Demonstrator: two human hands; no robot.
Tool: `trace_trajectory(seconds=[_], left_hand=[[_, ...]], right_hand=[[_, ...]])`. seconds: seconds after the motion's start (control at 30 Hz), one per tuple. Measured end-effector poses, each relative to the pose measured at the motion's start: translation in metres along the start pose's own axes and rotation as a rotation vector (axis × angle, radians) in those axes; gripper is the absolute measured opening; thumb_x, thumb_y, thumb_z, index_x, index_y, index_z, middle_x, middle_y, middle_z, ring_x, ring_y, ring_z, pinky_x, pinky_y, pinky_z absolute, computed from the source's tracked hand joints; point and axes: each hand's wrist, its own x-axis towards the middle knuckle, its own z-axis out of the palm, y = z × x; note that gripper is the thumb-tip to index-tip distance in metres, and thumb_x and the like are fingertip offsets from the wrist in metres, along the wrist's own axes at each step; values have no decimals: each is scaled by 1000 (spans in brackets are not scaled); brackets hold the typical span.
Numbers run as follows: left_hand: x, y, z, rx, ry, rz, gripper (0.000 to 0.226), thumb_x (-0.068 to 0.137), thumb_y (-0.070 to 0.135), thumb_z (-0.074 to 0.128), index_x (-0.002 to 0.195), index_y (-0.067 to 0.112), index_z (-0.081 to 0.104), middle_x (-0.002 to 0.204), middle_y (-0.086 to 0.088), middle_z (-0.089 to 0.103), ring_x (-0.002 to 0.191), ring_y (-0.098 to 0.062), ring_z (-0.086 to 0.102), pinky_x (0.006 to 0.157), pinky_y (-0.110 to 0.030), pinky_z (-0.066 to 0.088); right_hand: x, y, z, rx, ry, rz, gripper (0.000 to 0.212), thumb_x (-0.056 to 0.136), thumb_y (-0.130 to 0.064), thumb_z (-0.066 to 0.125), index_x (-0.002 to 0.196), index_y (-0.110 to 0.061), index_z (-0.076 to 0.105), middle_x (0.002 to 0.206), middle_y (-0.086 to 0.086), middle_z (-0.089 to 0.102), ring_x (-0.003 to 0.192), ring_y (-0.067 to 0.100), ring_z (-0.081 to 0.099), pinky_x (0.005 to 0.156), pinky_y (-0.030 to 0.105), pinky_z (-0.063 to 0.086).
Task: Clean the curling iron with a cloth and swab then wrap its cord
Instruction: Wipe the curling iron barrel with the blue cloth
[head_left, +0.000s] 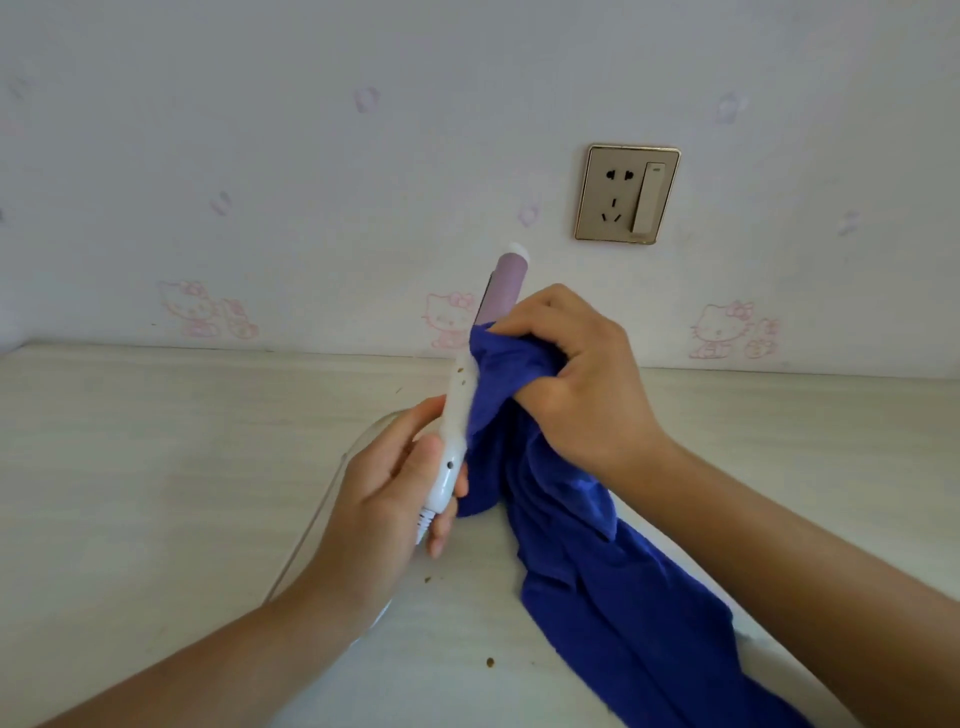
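Nearest you, the long tail of the blue cloth (597, 561) trails across the table (156, 467) toward the near right. If you draw the wipe farther up, that tail could drag through the brown crumbs (489, 661) just left of it and carry grit back onto the iron. A pale cord (311, 525) loops on the table to the left of your left hand (384, 483), and a snag in that loop could jerk the handle. Your left hand's fingers and thumb are curled round the white handle of the curling iron (457, 405), right at its cord end. The iron is off the table, tilted with its tip pointing up and away. With the grip that low, sideways pressure from the cloth could twist it loose. Your right hand (576, 374) is clenched on a bunch of cloth wrapped round the lower part of the pink barrel (506, 283), and a fold may catch on the clamp along the barrel's left side. Farthest off, the wall socket (626, 195) has nothing plugged in, so heat seems unlikely, though the plug itself is out of sight.
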Motion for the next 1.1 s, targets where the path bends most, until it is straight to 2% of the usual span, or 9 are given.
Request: trace_trajectory(seconds=[0.1,0.17,0.23,0.37,0.5,0.67,0.77,0.93,1.1], left_hand=[[3,-3,1,-19,-16,-35,31,95,24,50,116,9,68,73,-12,62,57,-25,53,52,-33,48],[5,-4,-2,-72,-41,-71,20,96,20,59,103,4,68,71,-15,62,61,-24,58,58,-30,51],[7,-3,-4,-163,-47,-127,17,94,19,66,103,5,69,72,-15,62,65,-23,60,63,-32,52],[9,-2,-4,-192,-62,-193,35,81,20,67,112,3,60,69,-5,58,57,-18,55,51,-26,47],[8,-2,-5,-150,-81,-221,44,80,19,64,115,-3,52,75,-15,42,50,-17,37,43,-26,26],[11,1,-13,-93,-140,-203,25,78,16,58,99,3,53,72,-17,47,41,-13,27,40,-19,24],[12,1,-15,-22,-170,-140,10,81,15,54,82,7,50,62,-4,49,38,-12,25,42,-19,22],[9,1,-16,-154,-100,-105,20,80,34,53,71,16,51,58,-1,39,41,-14,26,45,-29,17],[12,-2,-16,-79,-117,-72,36,92,38,39,88,3,49,69,-14,49,42,-16,25,44,-27,20]], right_hand=[[-6,-4,8,35,-77,-76,39,68,10,60,98,-9,76,99,2,64,90,9,62,82,19,48],[-15,-7,16,54,-182,-109,34,70,8,63,97,-8,76,98,1,62,90,13,62,81,24,51],[-21,-8,21,57,-257,-104,32,73,10,66,97,-8,77,97,-1,60,89,13,61,80,25,52],[-4,1,7,15,-66,-61,40,70,13,62,100,-8,77,99,2,62,90,11,61,83,19,48],[-1,8,3,14,-34,-49,38,72,9,60,100,-10,77,100,1,64,92,9,63,82,16,48],[-6,10,12,31,-60,-15,40,75,12,61,104,-10,78,102,-2,64,94,9,64,81,13,46],[-9,6,11,46,-71,-22,39,73,12,61,101,-9,77,100,-1,63,92,8,63,81,14,47],[-28,-11,28,59,-310,-116,39,72,10,64,103,-7,79,100,-1,61,90,14,62,83,24,51],[-4,-4,8,18,-40,-39,41,74,14,63,103,-9,79,101,1,66,94,9,64,85,17,48]])
